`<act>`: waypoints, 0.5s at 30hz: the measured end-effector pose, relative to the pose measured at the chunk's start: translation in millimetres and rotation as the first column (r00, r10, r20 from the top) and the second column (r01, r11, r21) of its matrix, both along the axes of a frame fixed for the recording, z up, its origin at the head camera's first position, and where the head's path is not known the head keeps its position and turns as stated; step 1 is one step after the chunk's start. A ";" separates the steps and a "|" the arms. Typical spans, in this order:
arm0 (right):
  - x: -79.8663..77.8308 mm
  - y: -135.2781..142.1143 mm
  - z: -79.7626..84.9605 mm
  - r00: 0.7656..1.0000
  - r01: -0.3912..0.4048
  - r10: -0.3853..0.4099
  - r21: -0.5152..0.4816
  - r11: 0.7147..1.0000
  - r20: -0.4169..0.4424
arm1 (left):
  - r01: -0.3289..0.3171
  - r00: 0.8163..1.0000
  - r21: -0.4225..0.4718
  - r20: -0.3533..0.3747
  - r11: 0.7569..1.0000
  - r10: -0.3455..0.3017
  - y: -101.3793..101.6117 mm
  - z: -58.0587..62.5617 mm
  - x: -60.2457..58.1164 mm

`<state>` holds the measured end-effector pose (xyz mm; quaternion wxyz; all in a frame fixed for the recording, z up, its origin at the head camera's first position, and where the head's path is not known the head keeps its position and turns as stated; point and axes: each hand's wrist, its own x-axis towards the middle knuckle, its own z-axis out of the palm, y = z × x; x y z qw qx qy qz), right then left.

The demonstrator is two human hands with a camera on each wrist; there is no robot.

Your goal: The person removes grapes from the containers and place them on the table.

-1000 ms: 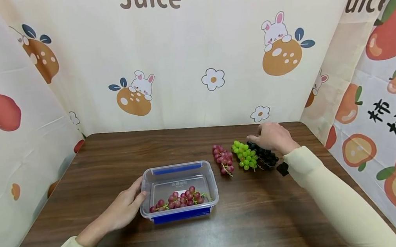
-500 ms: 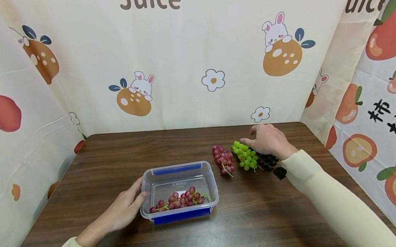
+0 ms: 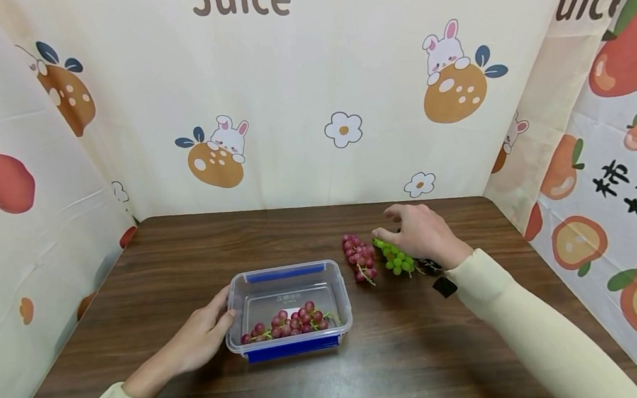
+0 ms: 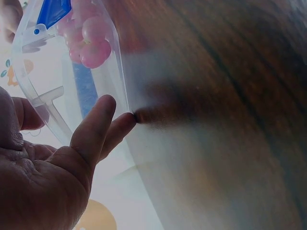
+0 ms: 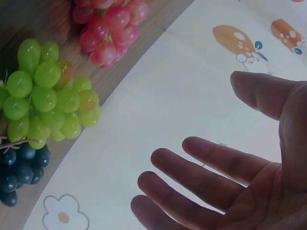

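My left hand [image 3: 202, 332] holds the left side of a clear plastic food container [image 3: 248, 303] with blue clips. Its thumb lies at the rim, and fingers rest along the outer wall in the left wrist view. Inside the container, a bunch of red grapes [image 3: 295, 322] lies along the near wall. My right hand [image 3: 424, 234] hovers with spread fingers and an empty palm, overlapping the green grapes [image 3: 398, 260] and most of the black grapes [image 3: 430, 267] in the head view. The right wrist view shows both the green bunch [image 5: 48, 96] and the black bunch [image 5: 21, 167] apart from the fingers.
Another red grape bunch [image 3: 359, 257] lies on the brown wooden table [image 3: 214, 240], left of the green one. Printed curtains [image 3: 284, 69] stand behind the table and along both sides.
My right hand has moved left, from over the black grapes to over the green ones, and now covers part of them. The left hand, container and bunches have stayed in place.
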<state>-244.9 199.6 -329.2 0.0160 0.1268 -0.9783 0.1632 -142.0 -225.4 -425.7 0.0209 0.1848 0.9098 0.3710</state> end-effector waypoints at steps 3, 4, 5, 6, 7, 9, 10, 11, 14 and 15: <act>3.5 -3.3 -1.0 1.000 -0.016 0.016 -0.023 1.000 -0.010 | 0.005 1.000 0.001 0.000 1.000 -0.005 0.3 -0.1 0.2; 4.8 -4.3 -1.1 1.000 -0.024 0.023 -0.027 0.999 -0.013 | 0.006 1.000 0.002 0.001 1.000 -0.006 0.3 -0.1 0.2; 6.1 -5.3 -1.1 0.999 -0.032 0.032 -0.031 0.999 -0.014 | 0.005 1.000 0.003 0.002 1.000 -0.005 0.4 -0.1 0.1; 7.5 -6.5 -1.1 0.999 -0.039 0.038 -0.031 0.999 -0.018 | 0.004 1.000 0.004 0.004 1.000 -0.004 0.4 -0.1 0.0; 8.8 -7.7 -1.0 0.999 -0.049 0.048 -0.031 0.998 -0.024 | 0.003 1.000 0.006 0.004 1.000 -0.003 0.5 -0.1 -0.1; 11.2 -10.4 -0.4 0.998 -0.064 0.063 -0.028 0.998 -0.030 | 0.000 1.000 0.005 0.001 1.000 0.000 0.7 -0.2 -0.4; 12.2 -11.9 0.0 0.997 -0.071 0.070 -0.027 0.997 -0.032 | -0.001 1.000 0.003 -0.003 1.000 0.001 0.8 -0.3 -0.5; 13.1 -13.3 0.7 0.997 -0.079 0.078 -0.026 0.997 -0.030 | -0.002 1.000 0.001 -0.006 1.000 0.002 0.9 -0.4 -0.5; 15.2 -18.0 2.3 0.995 -0.097 0.097 -0.031 0.995 -0.027 | -0.003 1.000 -0.005 -0.016 1.000 0.003 1.5 -0.2 -0.5; 16.0 -19.6 3.0 0.994 -0.106 0.105 -0.033 0.994 -0.029 | -0.002 1.000 -0.006 -0.019 1.000 0.002 1.7 -0.1 -0.4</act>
